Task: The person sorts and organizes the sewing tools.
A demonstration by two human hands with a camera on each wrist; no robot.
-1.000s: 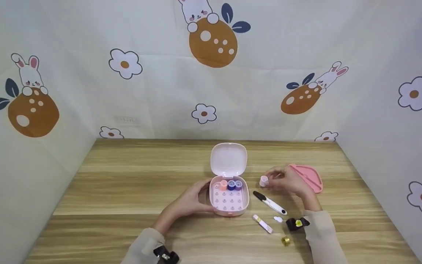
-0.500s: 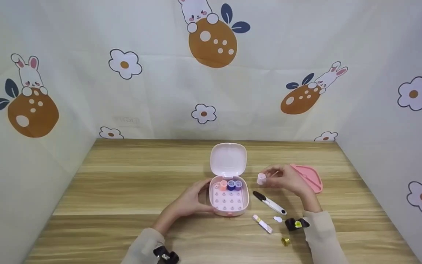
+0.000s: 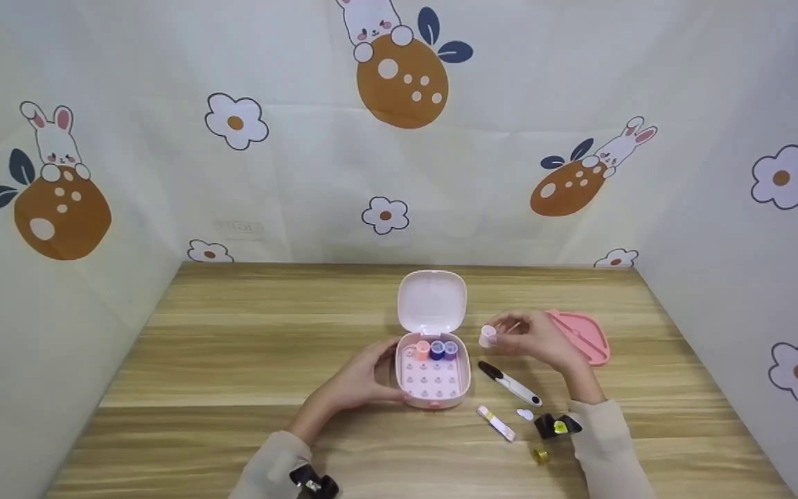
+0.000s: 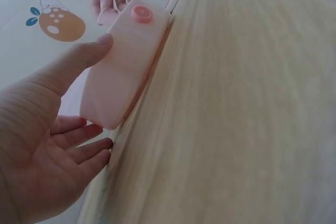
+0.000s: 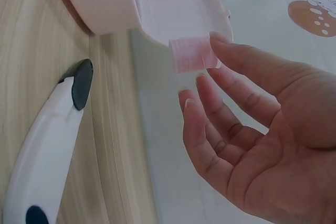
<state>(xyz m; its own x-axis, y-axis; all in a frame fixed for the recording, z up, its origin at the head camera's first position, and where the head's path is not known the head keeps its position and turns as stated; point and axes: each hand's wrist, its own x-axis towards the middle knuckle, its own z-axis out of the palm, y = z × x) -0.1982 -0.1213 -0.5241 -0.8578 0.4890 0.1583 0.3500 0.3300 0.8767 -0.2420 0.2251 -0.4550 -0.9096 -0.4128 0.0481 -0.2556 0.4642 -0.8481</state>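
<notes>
A pale pink sewing box (image 3: 433, 400) stands on the wooden table with its lid (image 3: 433, 302) raised. Along its back row of pegs sit an orange thread spool (image 3: 423, 351), a dark blue spool (image 3: 438, 351) and a purple spool (image 3: 451, 351). My left hand (image 3: 363, 380) holds the box by its left side, thumb at the front corner, as the left wrist view also shows. To the right of the box, my right hand (image 3: 536, 341) pinches a pale pink thread spool (image 5: 193, 54) between thumb and fingertips, above the table.
Right of the box lie white thread snips (image 3: 512, 384) with a black tip, a small pink-and-white strip (image 3: 496, 423), a white cloud-shaped piece (image 3: 525, 414) and a gold thimble (image 3: 540, 455). A pink tray-like piece (image 3: 589, 336) lies beyond my right hand.
My right hand has carried the pale pink spool slightly left and up in the head view, nearer the box. The left hand and box have stayed in place.
</notes>
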